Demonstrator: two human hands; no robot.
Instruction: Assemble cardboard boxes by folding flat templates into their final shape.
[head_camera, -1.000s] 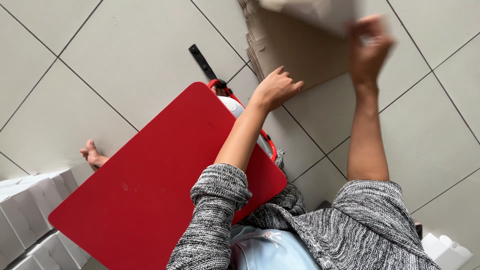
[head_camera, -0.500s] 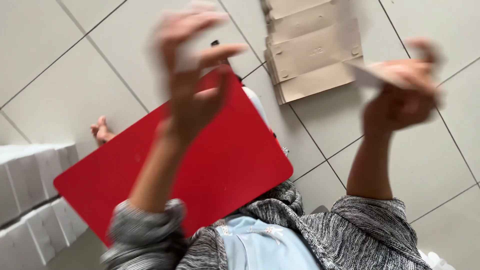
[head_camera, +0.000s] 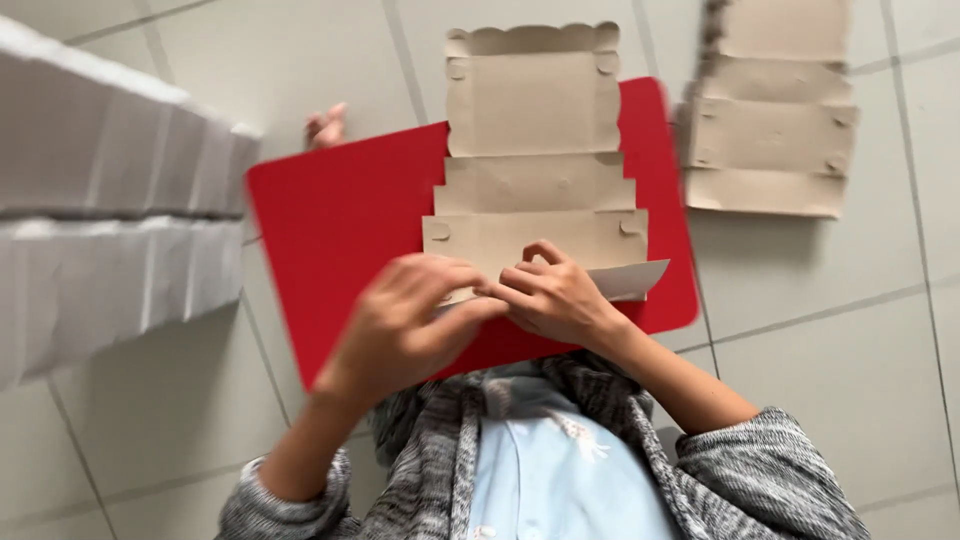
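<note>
Flat cardboard blank (head_camera: 535, 170) on red board (head_camera: 350, 220); left hand (head_camera: 405, 325), right hand (head_camera: 555, 295) grip pinching near edge (both closed).

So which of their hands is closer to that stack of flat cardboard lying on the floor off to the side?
Right. The right hand grips the flat cardboard piece on the red board, on the side toward the floor stack. The left hand sits farther from it.
</note>
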